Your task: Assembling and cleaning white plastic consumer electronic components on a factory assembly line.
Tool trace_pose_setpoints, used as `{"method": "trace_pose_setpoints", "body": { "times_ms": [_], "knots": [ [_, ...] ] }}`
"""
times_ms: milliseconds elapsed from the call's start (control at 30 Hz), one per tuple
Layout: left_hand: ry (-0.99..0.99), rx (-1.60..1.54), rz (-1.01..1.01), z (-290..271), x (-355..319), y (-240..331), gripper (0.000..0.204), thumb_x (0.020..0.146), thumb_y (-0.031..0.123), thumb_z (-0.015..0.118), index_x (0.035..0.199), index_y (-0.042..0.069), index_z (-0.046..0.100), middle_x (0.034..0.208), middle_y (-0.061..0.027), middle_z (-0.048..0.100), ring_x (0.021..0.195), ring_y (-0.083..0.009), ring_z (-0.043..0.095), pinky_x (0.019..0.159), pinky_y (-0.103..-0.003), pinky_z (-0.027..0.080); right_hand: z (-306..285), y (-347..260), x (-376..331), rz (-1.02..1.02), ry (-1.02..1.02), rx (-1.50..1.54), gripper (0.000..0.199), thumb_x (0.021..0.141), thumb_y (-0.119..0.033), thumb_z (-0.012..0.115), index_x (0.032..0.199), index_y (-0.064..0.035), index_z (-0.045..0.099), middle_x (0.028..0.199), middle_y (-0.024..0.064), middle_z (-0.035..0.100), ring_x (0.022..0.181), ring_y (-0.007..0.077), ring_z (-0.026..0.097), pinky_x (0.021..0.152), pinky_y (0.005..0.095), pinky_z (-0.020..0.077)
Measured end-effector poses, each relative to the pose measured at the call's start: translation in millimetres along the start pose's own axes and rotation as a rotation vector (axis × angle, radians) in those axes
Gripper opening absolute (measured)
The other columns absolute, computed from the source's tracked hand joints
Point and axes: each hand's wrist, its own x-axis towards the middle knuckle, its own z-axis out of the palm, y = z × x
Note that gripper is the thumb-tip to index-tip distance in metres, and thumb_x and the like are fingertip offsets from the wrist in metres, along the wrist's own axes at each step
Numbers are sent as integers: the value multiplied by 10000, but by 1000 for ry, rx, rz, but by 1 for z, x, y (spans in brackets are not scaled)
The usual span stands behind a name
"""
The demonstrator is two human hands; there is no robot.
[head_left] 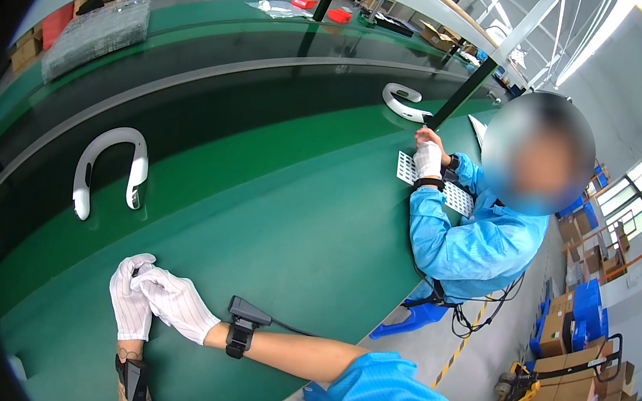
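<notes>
White striped gloves cover both my hands, which meet over the green table (270,234) at the lower left. My left hand (129,302) is upright with its fingers curled closed. Against it presses my right hand (173,304), its fingers also closed at the left one's fingertips. A small greyish patch shows between them, too small and covered to name. Each wrist wears a black strap with a box-shaped device. Beyond my hands, nearest to them, a white U-shaped neck-worn device (102,148) lies on the belt.
A conveyor belt (281,135) runs along the table's far side, carrying another white U-shaped device (402,113). At the right a person in blue (472,248) handles a white perforated sheet (458,199). Bubble-wrapped goods (99,36) stand far left; cartons and a yellow pallet truck (513,397) stand right.
</notes>
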Motion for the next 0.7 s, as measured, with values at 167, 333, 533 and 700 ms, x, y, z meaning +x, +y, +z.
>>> {"method": "trace_pose_setpoints", "body": {
  "times_ms": [167,333,533,700],
  "knots": [
    [-2,11,29,0,2,3,154,988,76,600,1088,5,692,1019,-128,732,878,-271,698,830,-361,558,0,-6,-2,9,1,45,168,1111,-179,569,1173,-89,696,758,-14,525,604,72,455,530,268,401],
    [4,65,56,0,2,12,158,1022,83,572,1071,6,702,1009,-127,733,869,-272,700,827,-364,558,0,-5,-1,-9,-1,6,164,1110,-178,572,1162,-83,695,758,-14,535,610,75,467,535,272,407],
    [-4,37,62,0,5,7,169,922,41,659,1085,29,702,1014,-117,734,865,-260,702,811,-358,561,0,-7,-2,-49,-1,19,166,1101,-181,597,1163,-71,704,818,12,567,655,85,491,574,279,428],
    [-7,16,6,-3,3,7,176,911,43,677,1084,34,706,1008,-106,734,872,-249,701,807,-350,560,1,-2,-2,-70,-12,-32,172,1107,-190,582,1170,-83,701,787,11,554,624,90,483,567,280,426]
  ]
}}
